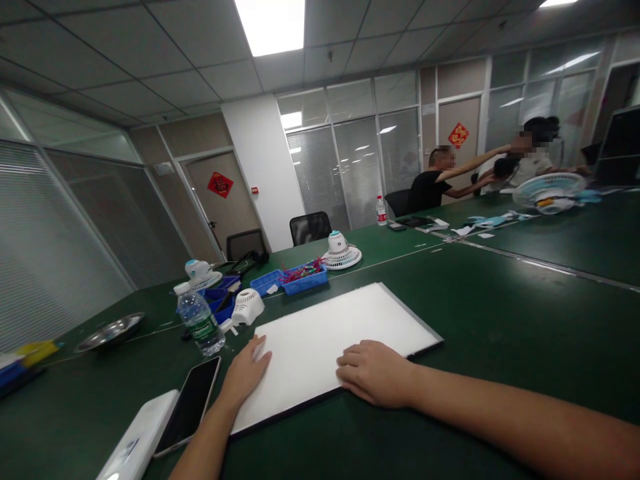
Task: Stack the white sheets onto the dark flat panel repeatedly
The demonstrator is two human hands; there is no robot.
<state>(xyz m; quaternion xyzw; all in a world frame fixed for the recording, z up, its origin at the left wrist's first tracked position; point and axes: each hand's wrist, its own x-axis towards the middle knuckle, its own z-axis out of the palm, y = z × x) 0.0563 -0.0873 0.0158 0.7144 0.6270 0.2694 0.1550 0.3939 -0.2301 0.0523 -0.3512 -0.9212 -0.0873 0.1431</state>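
Note:
A flat white board (pixel 320 333) with a grey edge lies at a slant on the dark green table (pixel 500 320). At the board's left edge rests my left hand (pixel 247 370), its thumb and fingers apart. My right hand (pixel 375 372) lies on the near right part of the board, fingers side by side and slightly curled, with nothing visible in them. To the left of my left hand are a dark-screened phone (pixel 190 403) and a long white box (pixel 140 437).
Behind the board stand a water bottle (pixel 201 320), a white fan housing (pixel 247 307), a blue tray (pixel 306 283) of small coloured parts and a small white fan (pixel 340 252). A metal dish (pixel 111 333) sits left. Two people are at the far right.

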